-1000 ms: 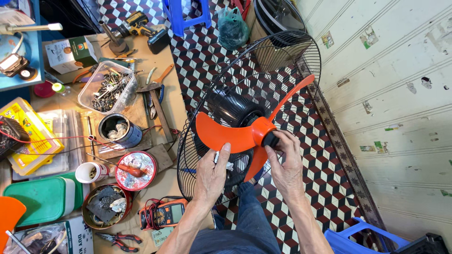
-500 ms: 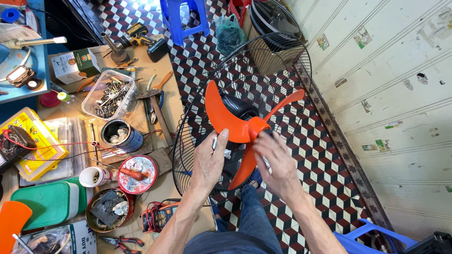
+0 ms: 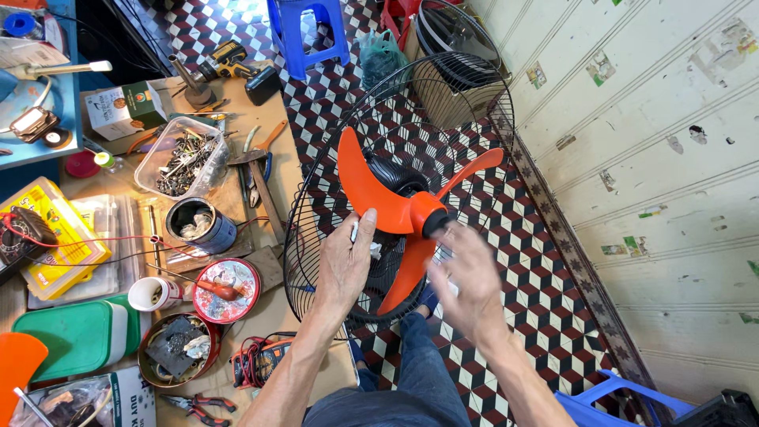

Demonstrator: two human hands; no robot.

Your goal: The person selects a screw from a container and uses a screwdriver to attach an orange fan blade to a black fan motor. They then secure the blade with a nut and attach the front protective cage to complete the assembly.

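Observation:
An orange three-bladed fan propeller (image 3: 399, 209) sits on a black motor inside a black wire fan guard (image 3: 332, 182) that stands over the tiled floor. My left hand (image 3: 346, 265) rests flat against the lower left blade, thumb up by the hub. My right hand (image 3: 468, 285) is blurred, fingers spread, just below and right of the black hub cap (image 3: 437, 224), apart from it and holding nothing.
A low wooden board at left carries a clear tub of hardware (image 3: 175, 156), a tin can (image 3: 198, 224), a red round tin lid (image 3: 227, 289), pliers (image 3: 257, 162), a multimeter (image 3: 257, 360) and a drill (image 3: 233, 63). A blue stool (image 3: 308, 28) and a second fan guard (image 3: 455, 35) stand beyond.
The propeller has turned, its blades now pointing differently. My right hand left the hub cap and dropped away to the right. My left hand stayed on the blade.

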